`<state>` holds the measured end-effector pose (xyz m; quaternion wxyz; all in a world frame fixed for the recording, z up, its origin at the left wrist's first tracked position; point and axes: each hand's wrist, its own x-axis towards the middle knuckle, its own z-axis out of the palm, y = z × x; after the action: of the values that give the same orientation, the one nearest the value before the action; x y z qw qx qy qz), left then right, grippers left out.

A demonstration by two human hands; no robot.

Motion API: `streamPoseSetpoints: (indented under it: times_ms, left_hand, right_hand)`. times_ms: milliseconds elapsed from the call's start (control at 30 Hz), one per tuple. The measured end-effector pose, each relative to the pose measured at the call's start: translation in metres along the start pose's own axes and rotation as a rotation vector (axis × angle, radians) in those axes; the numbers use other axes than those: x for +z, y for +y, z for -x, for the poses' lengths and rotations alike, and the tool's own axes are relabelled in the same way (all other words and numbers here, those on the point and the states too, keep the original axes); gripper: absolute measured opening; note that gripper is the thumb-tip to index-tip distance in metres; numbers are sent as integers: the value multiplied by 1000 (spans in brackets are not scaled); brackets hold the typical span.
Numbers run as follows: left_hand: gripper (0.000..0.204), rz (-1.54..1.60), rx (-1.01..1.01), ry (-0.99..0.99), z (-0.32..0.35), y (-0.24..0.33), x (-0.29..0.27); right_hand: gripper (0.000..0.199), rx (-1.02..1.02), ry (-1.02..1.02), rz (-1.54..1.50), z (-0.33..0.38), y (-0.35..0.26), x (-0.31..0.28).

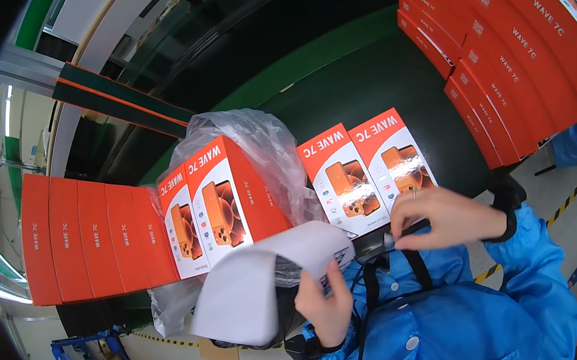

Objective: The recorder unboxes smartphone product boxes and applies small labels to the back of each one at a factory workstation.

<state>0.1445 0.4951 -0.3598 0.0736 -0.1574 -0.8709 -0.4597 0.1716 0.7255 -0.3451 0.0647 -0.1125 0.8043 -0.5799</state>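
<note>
My left hand (326, 302) is closed on the edge of a large white paper sheet (240, 288), which curls over to the left and has small dark marks near my fingers. My right hand (437, 218) is pinched, with a small translucent piece (388, 240) at its fingertips that is too small to name. Just beyond my hands, two red-and-white phone boxes (342, 182) lie side by side, face up. Left of the sheet stand two more phone boxes (217, 204) with their picture faces toward me.
A row of red boxes (89, 243) runs off to the left. Tall stacks of red boxes (509, 56) stand at the far right. Clear plastic wrap (251, 136) bunches behind the left boxes. The dark green work surface (379, 69) extends beyond. A green-and-orange bar (123, 100) juts in at left.
</note>
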Motion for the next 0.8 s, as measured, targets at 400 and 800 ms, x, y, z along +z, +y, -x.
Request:
streamPoseSetpoints:
  times_ms: [400,800]
  left_hand:
    - [21,144,-27,99,-3,-3,-1]
    - [23,105,28,48,1,-11,-3]
  right_hand:
    - [11,282,-190,207,-15,32,-20]
    - [10,291,-183,262,-14,29,-17]
